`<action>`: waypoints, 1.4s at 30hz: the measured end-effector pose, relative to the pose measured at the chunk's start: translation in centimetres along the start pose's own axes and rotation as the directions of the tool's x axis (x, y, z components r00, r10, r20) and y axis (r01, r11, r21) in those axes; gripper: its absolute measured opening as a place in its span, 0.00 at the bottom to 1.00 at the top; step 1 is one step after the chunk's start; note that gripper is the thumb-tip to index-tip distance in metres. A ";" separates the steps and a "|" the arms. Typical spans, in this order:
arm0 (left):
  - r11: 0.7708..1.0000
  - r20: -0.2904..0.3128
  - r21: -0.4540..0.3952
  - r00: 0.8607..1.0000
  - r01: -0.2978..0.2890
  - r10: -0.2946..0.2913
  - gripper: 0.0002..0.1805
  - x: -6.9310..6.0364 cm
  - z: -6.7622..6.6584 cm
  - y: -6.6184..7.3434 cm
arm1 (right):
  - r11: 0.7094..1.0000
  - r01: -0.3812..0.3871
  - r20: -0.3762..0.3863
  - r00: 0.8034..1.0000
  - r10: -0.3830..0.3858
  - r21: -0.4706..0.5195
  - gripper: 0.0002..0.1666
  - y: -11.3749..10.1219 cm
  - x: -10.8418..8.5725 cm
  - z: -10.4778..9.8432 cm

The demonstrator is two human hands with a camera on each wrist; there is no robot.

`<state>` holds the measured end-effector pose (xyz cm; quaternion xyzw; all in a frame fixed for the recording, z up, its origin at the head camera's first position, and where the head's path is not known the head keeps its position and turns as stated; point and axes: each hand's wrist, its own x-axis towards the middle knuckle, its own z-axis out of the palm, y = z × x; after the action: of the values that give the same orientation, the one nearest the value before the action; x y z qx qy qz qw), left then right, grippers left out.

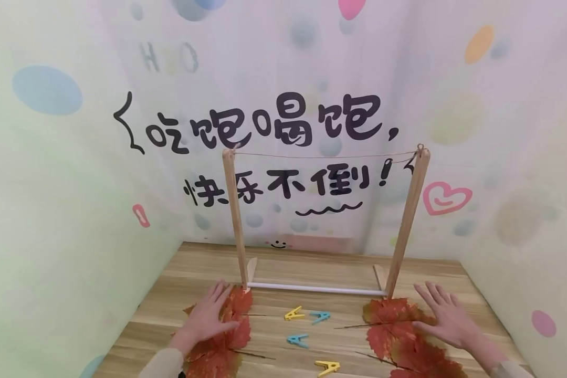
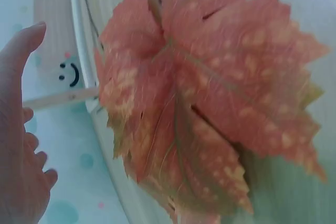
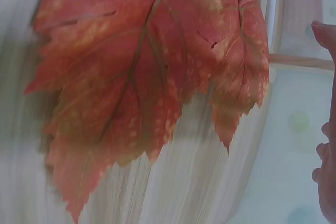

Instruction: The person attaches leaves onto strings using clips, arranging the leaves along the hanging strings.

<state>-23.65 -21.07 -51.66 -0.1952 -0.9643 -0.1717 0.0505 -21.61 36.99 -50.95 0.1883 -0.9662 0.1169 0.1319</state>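
My left hand [image 1: 207, 315] is over the red leaves [image 1: 238, 336] on the left, fingers spread and holding nothing. On the other side my right hand [image 1: 449, 317] is at the right-hand red leaves [image 1: 382, 336], its fingers straight too. In the left wrist view a large red leaf [image 2: 178, 77] with pale blotches fills the middle, apart from the thumb and fingers. The right wrist view has a similar leaf [image 3: 126, 72]. Between the two leaf groups lie yellow clothespins [image 1: 328, 367] and blue clothespins [image 1: 297, 340].
Behind the clothespins stands a wooden frame with a left post [image 1: 236, 220], a right post [image 1: 408, 220] and a white bar [image 1: 316, 289] low between them. A thin string [image 1: 321, 156] joins the post tops. A printed curtain [image 1: 283, 63] backs the wooden table [image 1: 198, 262].
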 end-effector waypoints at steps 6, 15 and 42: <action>0.995 0.058 -0.093 0.998 -0.030 0.036 0.48 -0.7 1.1 1.4 | 0.996 0.011 0.004 1.000 -0.012 0.087 0.49 -1.2 0.7 0.3; 0.991 0.031 -0.086 0.994 -0.104 0.107 0.39 -1.1 2.8 2.4 | 0.990 0.014 0.029 0.999 -0.018 0.138 0.46 -3.2 1.9 1.1; 0.962 0.108 -0.195 0.970 -0.193 0.216 0.16 -1.1 5.5 3.6 | 0.936 0.084 0.101 0.987 -0.125 0.342 0.43 -11.8 4.5 6.0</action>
<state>-21.39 -16.39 -55.82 -0.3083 -0.9203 -0.2404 -0.0124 -22.23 23.25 -53.14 0.2660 -0.9268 0.2613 0.0450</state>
